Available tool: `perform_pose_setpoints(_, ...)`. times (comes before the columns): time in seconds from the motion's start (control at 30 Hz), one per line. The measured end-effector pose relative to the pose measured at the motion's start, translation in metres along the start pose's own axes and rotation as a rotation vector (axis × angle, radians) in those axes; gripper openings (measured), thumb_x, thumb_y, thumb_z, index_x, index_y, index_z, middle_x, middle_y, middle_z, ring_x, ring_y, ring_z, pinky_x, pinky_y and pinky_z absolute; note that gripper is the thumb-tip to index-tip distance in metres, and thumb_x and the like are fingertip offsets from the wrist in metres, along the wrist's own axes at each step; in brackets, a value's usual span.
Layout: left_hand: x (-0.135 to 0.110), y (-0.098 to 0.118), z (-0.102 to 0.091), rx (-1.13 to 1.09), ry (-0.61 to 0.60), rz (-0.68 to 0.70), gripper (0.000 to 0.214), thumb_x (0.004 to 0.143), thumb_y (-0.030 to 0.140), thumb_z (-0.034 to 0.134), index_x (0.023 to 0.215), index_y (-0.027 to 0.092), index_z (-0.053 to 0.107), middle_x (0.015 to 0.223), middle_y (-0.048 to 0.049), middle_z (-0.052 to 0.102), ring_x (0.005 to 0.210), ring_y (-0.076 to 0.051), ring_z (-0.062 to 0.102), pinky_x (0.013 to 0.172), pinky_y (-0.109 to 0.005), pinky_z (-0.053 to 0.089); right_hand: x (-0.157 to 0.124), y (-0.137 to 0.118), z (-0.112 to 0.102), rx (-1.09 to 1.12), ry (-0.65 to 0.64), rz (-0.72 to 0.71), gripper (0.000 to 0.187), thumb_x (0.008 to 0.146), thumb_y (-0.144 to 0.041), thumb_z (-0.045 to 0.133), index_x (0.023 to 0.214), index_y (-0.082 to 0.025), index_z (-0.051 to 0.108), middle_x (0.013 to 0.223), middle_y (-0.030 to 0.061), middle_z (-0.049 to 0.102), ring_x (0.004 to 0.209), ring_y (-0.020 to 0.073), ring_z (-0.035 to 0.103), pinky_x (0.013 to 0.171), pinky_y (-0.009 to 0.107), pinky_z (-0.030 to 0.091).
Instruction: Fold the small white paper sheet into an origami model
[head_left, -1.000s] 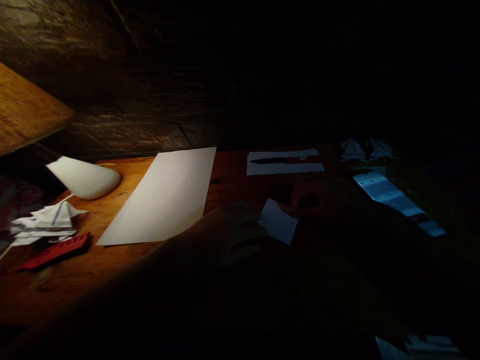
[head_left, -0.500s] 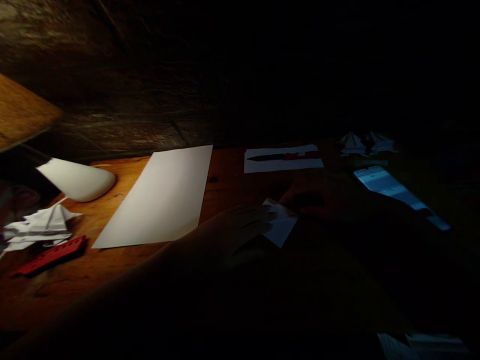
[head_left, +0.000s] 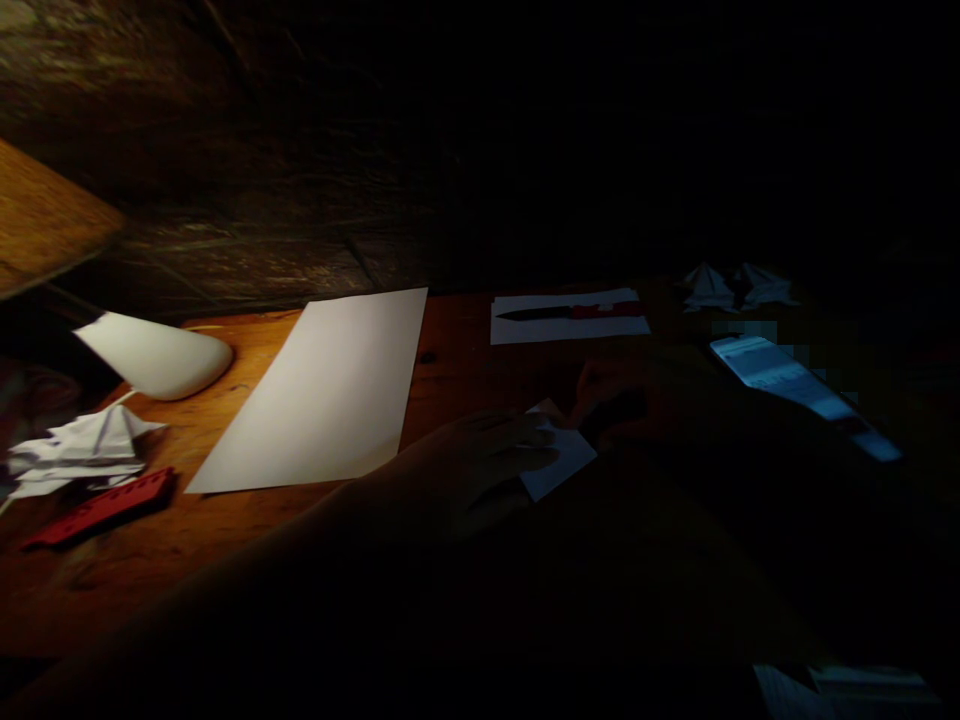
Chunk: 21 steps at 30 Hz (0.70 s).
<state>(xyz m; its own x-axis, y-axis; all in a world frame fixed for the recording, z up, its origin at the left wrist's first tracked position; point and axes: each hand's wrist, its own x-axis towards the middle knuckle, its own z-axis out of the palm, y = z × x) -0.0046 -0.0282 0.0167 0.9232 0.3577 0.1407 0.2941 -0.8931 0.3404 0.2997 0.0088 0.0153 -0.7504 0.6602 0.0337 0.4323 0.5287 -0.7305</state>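
Observation:
My left hand (head_left: 480,460) lies flat over the left part of a small folded white paper (head_left: 562,462), its fingers pressing on the paper. My right hand (head_left: 619,405) sits in deep shadow at the paper's right edge, close to it. A dark shape shows by its fingers, but the gloom hides whether it holds anything. My forearm crosses the lower part of the view. A large white paper sheet (head_left: 319,390) lies to the left of my left hand, apart from it, on the wooden table (head_left: 450,370).
A white lamp (head_left: 154,355) and crumpled folded paper (head_left: 79,452) stand at left beside a red ruler (head_left: 101,507). Further back lie a knife on white paper (head_left: 570,316) and folded paper shapes (head_left: 735,287). A lit phone (head_left: 799,393) lies at right.
The small paper has turned under my left hand, its lower corner swinging left. My right hand has moved closer to the paper's right edge.

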Motion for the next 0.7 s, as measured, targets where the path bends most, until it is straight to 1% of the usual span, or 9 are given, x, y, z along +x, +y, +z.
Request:
perform_pose_setpoints(0.13, 0.0, 0.0, 0.001, -0.031, 0.022, -0.024, 0.045, 0.1, 0.029, 0.06, 0.144, 0.021, 0.052, 0.148, -0.0121, 0.057, 0.143, -0.028, 0.049, 0.116, -0.05, 0.046, 0.001, -0.003, 0.003, -0.004, 0.001, 0.008, 0.022, 0.084, -0.028, 0.077, 0.105, -0.031, 0.08, 0.107, 0.0027, 0.065, 0.097, 0.0203, 0.064, 0.085, 0.036, 0.049)
perform_pose_setpoints(0.23, -0.001, -0.001, 0.003, -0.029, 0.037, -0.041, 0.044, 0.099, 0.03, 0.062, 0.141, 0.022, 0.054, 0.147, -0.0124, 0.058, 0.142, -0.029, 0.049, 0.116, -0.051, 0.046, 0.002, -0.006, 0.005, 0.019, 0.02, -0.011, 0.02, 0.083, -0.026, 0.076, 0.103, -0.028, 0.08, 0.105, 0.0034, 0.064, 0.094, 0.0194, 0.063, 0.082, 0.034, 0.049)
perform_pose_setpoints(0.37, -0.002, -0.001, 0.003, -0.043, 0.056, -0.039, 0.043, 0.099, 0.028, 0.063, 0.141, 0.023, 0.055, 0.144, -0.0112, 0.06, 0.14, -0.028, 0.05, 0.114, -0.051, 0.047, 0.003, -0.006, 0.005, 0.013, 0.017, -0.006, 0.017, 0.084, -0.028, 0.076, 0.101, -0.027, 0.08, 0.103, 0.0037, 0.065, 0.09, 0.0187, 0.062, 0.079, 0.033, 0.048)
perform_pose_setpoints(0.5, 0.002, 0.002, -0.001, -0.073, 0.053, -0.04, 0.043, 0.098, 0.024, 0.063, 0.14, 0.023, 0.055, 0.141, -0.0099, 0.062, 0.138, -0.028, 0.051, 0.114, -0.049, 0.048, 0.004, -0.005, 0.005, 0.023, 0.016, -0.025, 0.015, 0.089, -0.033, 0.074, 0.101, -0.027, 0.081, 0.103, 0.0034, 0.066, 0.092, 0.0185, 0.063, 0.08, 0.033, 0.047)
perform_pose_setpoints(0.6, 0.004, 0.004, -0.005, -0.082, 0.051, -0.023, 0.042, 0.098, 0.023, 0.061, 0.14, 0.022, 0.054, 0.141, -0.0106, 0.062, 0.136, -0.027, 0.053, 0.112, -0.047, 0.048, 0.005, -0.007, 0.009, 0.07, 0.012, -0.019, 0.016, 0.092, -0.038, 0.07, 0.096, -0.026, 0.081, 0.101, 0.0034, 0.064, 0.089, 0.0175, 0.063, 0.076, 0.032, 0.046)
perform_pose_setpoints(0.7, 0.005, 0.004, -0.005, -0.086, 0.046, 0.009, 0.045, 0.098, 0.02, 0.061, 0.142, 0.022, 0.052, 0.143, -0.0105, 0.061, 0.137, -0.026, 0.053, 0.113, -0.046, 0.047, 0.007, -0.009, 0.015, 0.089, 0.044, -0.029, 0.019, 0.095, -0.038, 0.068, 0.091, -0.023, 0.079, 0.101, 0.0034, 0.062, 0.087, 0.0165, 0.062, 0.073, 0.031, 0.045)
